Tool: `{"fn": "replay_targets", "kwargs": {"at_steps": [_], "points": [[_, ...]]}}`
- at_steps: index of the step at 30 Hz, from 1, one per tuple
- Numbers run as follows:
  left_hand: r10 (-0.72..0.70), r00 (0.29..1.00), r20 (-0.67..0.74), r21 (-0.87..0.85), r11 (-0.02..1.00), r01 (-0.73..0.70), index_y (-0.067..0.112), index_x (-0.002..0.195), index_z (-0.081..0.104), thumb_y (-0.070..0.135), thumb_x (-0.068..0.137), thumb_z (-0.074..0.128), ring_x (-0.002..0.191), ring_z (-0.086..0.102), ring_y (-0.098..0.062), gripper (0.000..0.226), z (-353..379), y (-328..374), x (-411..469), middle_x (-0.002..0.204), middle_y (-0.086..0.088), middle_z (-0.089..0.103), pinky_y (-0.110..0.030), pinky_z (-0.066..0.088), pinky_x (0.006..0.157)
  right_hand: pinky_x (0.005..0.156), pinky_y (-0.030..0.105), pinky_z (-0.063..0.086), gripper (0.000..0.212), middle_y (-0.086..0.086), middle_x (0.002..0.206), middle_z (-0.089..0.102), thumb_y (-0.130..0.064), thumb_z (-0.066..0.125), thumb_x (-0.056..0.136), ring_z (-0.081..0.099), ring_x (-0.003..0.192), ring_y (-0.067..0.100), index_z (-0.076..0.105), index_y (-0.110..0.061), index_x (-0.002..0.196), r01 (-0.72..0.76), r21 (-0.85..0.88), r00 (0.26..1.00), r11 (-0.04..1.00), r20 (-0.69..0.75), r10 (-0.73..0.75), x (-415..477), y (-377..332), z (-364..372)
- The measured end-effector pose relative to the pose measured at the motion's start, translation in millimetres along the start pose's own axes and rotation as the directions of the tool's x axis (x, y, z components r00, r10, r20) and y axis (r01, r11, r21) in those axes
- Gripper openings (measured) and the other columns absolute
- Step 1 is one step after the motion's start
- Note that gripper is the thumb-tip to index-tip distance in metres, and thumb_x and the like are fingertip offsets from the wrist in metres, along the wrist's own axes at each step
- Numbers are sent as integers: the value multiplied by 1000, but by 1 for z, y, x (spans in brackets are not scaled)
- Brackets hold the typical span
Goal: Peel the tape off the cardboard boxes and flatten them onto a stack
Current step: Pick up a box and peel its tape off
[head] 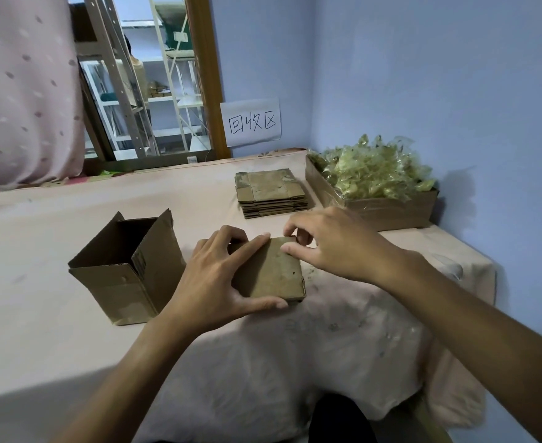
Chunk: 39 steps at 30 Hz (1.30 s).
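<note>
small box (269, 273): closed, sitting flat on the tablecloth (71, 314), dead centre in front of the person, both hands working on it.
left hand (218, 276): gripping the small box from its 9 o'clock side. Thumb is running along the near edge, index finger is lying across the top, other fingers are curling over the far-left corner.
right hand (336, 247): coming in from 3 o'clock, fingers bent, fingertips pinching at the box's far edge around 1 o'clock. Can't tell if any tape is between them.
open box (129, 266): standing upright at 9 o'clock of the small box, just beside the left hand, flaps pointing up, not being touched.
stack (271, 193): flattened boxes lying at 12 o'clock, apart from the hands, top piece lying level.
tray box (391, 206): sitting at 2 o'clock against the blue wall, just beside the stack.
tape scraps (375, 167): crumpled clear-yellow pile overflowing the tray box.
paper sign (252, 123): hanging on the wall at 12 o'clock, handwritten characters.
curtain (23, 91): pink, hanging at 10 o'clock.
</note>
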<state>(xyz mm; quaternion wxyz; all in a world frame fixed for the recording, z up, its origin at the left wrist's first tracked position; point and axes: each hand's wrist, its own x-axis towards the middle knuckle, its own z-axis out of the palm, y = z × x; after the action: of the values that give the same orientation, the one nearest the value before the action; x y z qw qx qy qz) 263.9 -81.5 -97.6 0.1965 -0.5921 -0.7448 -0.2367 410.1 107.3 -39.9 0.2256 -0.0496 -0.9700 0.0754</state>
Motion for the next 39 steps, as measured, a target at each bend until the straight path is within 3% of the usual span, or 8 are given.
{"fn": "replay_targets", "kwargs": {"at_steps": [10,15,19,22,25,29,36,39], "points": [[5,1000,-26,15,1000,-4,27,148,54,96,71,53,109,52,-19,103,2,5,-1,125,-1,50,-37,42,94,82,31,44,25,-3,103,76,-35,61,102,67,97,19,67,-18,120,58,-114,988,992,146,-41,-1,-2,-18],[10,999,-38,30,1000,-9,25,147,56,94,71,56,109,51,-19,103,2,6,2,124,-2,50,-34,39,93,82,41,50,25,1,97,73,-33,52,104,66,92,25,64,-17,118,126,-268,984,955,153,-87,-2,-7,-18],[-5,1000,-21,29,1000,6,25,147,55,94,71,54,111,49,-17,102,2,7,2,125,-2,50,-32,37,92,68,18,34,19,-19,79,60,-19,59,101,60,79,2,66,-15,117,33,-54,995,998,100,-27,-2,-3,-11],[-1,1000,-22,20,1000,1,26,147,56,93,70,57,110,51,-17,102,2,5,2,124,-2,51,-34,39,91,69,7,35,18,-23,71,52,-13,62,99,52,72,-14,68,-14,116,-12,95,995,995,103,2,-5,3,-6],[9,1000,-19,0,1000,-9,27,147,56,92,69,60,109,50,-16,101,2,5,3,124,-2,51,-35,41,92,72,19,46,19,-11,75,65,-12,64,98,60,77,-1,71,-18,116,-23,194,989,981,145,-6,-7,9,-10],[-11,1000,-9,-11,1000,11,29,146,56,92,68,61,109,50,-16,101,2,6,4,124,0,50,-35,41,93,70,16,44,21,-6,76,72,-11,66,97,65,75,6,76,-21,113,-50,243,975,969,221,-5,1,17,-20],[-19,1000,-15,8,1000,19,27,147,56,92,70,57,111,49,-16,101,5,7,4,124,-1,49,-31,33,92,69,13,41,18,-16,77,71,-38,73,92,63,76,-9,76,-24,102,-57,133,976,989,216,27,15,7,-21],[-33,999,-20,6,999,33,27,147,56,93,70,57,109,48,-14,101,4,7,4,124,-1,49,-29,31,92,66,10,36,18,-14,72,67,-23,74,93,58,68,-13,69,-18,109,-60,125,972,990,232,30,15,8,-13]]}}
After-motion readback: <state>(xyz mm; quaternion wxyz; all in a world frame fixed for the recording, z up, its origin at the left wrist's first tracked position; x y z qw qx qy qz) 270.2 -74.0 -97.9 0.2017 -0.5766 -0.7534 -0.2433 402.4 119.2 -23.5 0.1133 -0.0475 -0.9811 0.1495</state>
